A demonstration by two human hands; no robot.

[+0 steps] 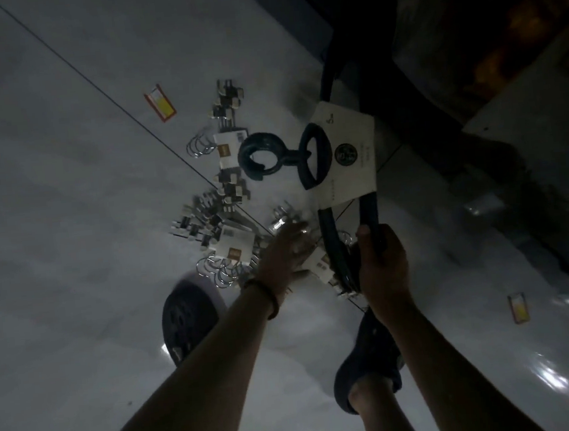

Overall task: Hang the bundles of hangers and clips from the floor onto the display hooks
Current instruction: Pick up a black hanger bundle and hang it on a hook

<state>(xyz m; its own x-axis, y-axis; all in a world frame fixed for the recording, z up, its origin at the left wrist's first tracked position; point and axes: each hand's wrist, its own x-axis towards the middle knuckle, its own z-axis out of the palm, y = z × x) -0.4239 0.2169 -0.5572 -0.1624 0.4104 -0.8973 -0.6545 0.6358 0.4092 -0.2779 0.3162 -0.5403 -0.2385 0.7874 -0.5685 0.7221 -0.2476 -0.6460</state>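
A bundle of dark hangers with a white card sleeve and a ring-shaped hook hangs over the white tiled floor; my right hand grips its lower end. My left hand reaches down with fingers spread onto a bundle of metal clip hangers lying on the floor. Two more clip bundles lie to the left: one near my left hand, another farther away. The scene is dim and my left hand is blurred.
A red and yellow tag lies on the floor at the upper left, another tag at the right. My feet in dark shoes stand below the bundles. A dark shelving unit fills the upper right.
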